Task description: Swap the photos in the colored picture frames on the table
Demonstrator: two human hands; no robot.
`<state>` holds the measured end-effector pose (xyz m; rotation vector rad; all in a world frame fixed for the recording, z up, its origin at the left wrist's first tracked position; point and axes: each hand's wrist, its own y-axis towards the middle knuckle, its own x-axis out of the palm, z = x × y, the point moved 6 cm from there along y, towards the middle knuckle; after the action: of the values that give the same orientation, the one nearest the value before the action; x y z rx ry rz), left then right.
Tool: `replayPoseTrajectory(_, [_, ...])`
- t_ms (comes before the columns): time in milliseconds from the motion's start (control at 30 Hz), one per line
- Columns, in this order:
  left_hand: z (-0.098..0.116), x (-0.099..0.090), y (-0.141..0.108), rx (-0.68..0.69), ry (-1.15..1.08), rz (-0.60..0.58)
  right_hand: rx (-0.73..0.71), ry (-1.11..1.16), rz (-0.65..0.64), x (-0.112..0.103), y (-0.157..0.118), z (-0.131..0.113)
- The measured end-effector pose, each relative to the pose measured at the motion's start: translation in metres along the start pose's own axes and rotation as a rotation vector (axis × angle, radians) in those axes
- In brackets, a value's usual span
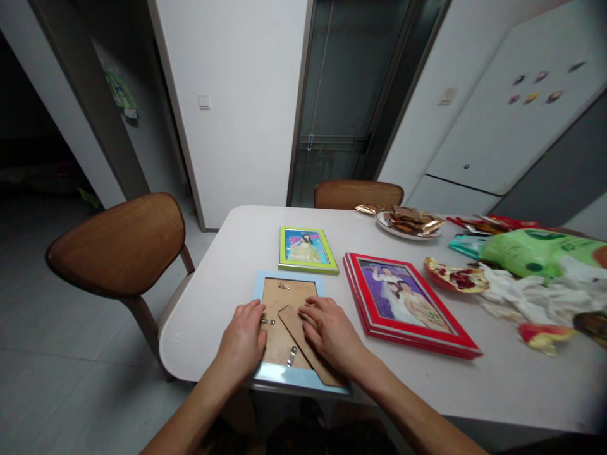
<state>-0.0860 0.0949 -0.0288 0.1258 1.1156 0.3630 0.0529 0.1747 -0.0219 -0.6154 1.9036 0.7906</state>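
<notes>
A light blue picture frame [290, 374] lies face down at the table's near edge, its brown backing board [271, 344] showing. Small metal clips sit on the board, one of them [291, 356] near the bottom. A flat brown stand leg [308, 344] runs slantwise across the back. My left hand [243, 335] grips the frame's left side, fingers curled beside another metal clip [268, 321]. Over the right side, my right hand [332, 328] has bent fingers at the stand leg and the board; its palm covers part of the frame's right edge.
A green picture frame [308, 268] lies beyond the blue one. Stacked red picture frames [374, 325] are on the right. Farther right are a plate [382, 221] of wrapped snacks, a cut pomegranate [455, 277], crumpled tissues [512, 297] and a green bag [526, 253]. A wooden chair [123, 246] stands left.
</notes>
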Motion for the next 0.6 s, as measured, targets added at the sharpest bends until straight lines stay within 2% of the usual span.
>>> replayPoseTrajectory(133, [0.001, 0.0, 0.013, -0.009, 0.09, -0.072, -0.205, 0.23, -0.155, 0.002, -0.012, -0.027])
replayPoseTrajectory(200, [0.002, 0.0, 0.015, -0.013, 0.132, -0.091, -0.259, 0.277, -0.202, 0.003, -0.016, -0.033])
replayPoseTrajectory(433, [0.005, 0.003, 0.019, -0.058, 0.255, -0.127, -0.243, 0.284, -0.214, 0.005, -0.016, -0.031])
replayPoseTrajectory(600, [0.003, 0.003, 0.018, -0.1, 0.268, -0.096, -0.269, 0.271, -0.212, 0.002, -0.017, -0.033])
